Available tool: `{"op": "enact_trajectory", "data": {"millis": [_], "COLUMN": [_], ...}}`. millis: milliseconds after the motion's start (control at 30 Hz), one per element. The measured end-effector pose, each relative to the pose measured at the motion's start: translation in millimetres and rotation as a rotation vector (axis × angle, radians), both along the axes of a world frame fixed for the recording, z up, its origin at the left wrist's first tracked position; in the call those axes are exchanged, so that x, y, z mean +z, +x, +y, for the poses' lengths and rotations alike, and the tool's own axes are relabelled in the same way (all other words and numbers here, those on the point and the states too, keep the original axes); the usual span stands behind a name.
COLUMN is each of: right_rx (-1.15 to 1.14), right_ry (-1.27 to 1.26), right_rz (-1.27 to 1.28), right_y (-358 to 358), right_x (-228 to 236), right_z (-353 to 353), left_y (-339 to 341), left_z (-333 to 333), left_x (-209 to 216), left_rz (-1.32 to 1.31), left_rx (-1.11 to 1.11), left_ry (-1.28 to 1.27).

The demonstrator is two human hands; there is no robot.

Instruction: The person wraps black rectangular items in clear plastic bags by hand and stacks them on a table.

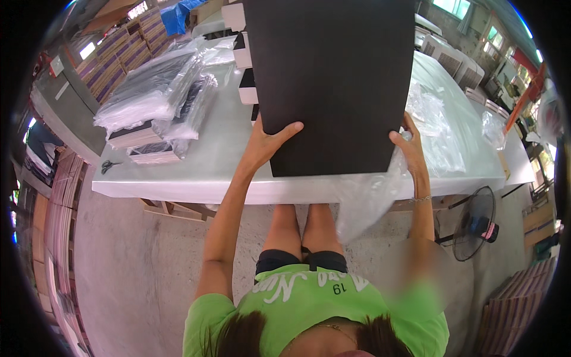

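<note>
A large flat black panel (336,83) stands tilted up over the table, its lower edge close to the table's front. My left hand (264,143) grips its left side, thumb on the black face and fingers hidden behind. At the lower right edge, my right hand (409,146) is closed on the panel, thumb in front. Thin clear plastic film (372,199) hangs below the panel beside my right hand, over the front edge; whether that hand also holds it I cannot tell. White blocks with black faces (247,89) show in a column past the panel's left side.
On the left of the pale-covered table (229,169) lie plastic-wrapped black-and-white stacks (154,89) and scissors (109,166). Crumpled clear plastic (437,134) lies on the right. A black fan (476,225) stands at the right, with stacked cardboard (517,309) farther down.
</note>
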State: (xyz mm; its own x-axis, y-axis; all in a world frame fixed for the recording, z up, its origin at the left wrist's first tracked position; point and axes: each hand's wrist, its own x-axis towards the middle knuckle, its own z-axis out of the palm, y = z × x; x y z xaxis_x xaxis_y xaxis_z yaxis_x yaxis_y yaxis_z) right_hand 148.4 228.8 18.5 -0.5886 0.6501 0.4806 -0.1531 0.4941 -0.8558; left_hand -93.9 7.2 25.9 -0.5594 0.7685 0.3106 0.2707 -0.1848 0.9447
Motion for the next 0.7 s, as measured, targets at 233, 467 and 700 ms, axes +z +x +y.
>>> {"op": "enact_trajectory", "data": {"millis": [233, 467, 700], "right_rx": [0.140, 0.111, 0.052], "right_ry": [-0.220, -0.142, 0.099], "right_rz": [0.050, -0.050, -0.199], "right_y": [-29, -59, -76], "right_x": [-51, -80, -43], "right_z": [2, 1, -23], "left_y": [-26, -47, -47], "left_z": [2, -4, 11], "left_x": [-37, -45, -39], "left_rz": [0.149, 0.029, -0.162], "left_rx": [0.002, 0.032, 0.151], "left_ry": [0.036, 0.002, 0.161]}}
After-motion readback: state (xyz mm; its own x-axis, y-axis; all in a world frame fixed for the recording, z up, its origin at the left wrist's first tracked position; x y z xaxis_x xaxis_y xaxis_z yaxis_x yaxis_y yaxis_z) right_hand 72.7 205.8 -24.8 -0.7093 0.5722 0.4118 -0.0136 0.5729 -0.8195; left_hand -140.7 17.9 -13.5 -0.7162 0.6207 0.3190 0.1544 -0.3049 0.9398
